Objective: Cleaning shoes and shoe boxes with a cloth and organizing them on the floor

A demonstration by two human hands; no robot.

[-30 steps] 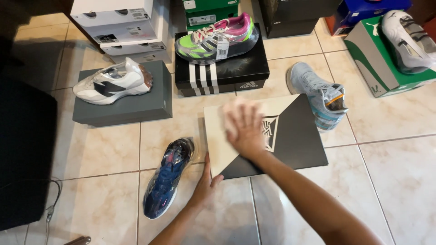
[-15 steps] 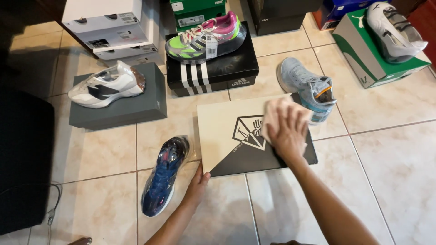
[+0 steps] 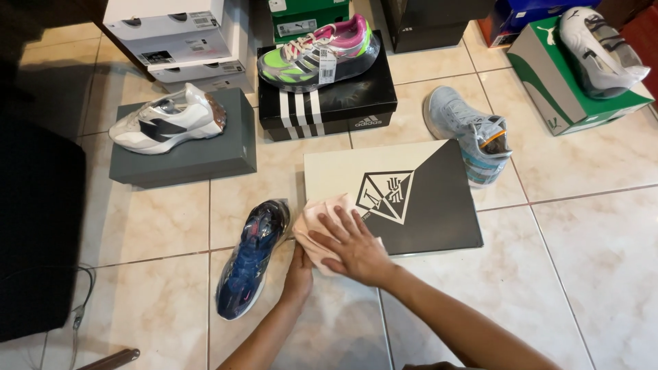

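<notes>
Right hand (image 3: 353, 248) flat, fingers spread, pressing a pale pink cloth (image 3: 321, 220) on the near left corner of the beige-and-black shoebox lid (image 3: 404, 195) on the tiled floor (image 3: 548, 274). Left hand (image 3: 299, 270) against the box's near edge (grip hidden, cannot tell). Wiping seemingly partway; far right half not under cloth. Dark blue shoe (image 3: 250, 264) just beside the left edge.

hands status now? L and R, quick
Left hand: against the near edge of the beige-and-black shoebox; grip cannot be told.
Right hand: open, flat, pressing a pinkish cloth on the box corner.
</notes>
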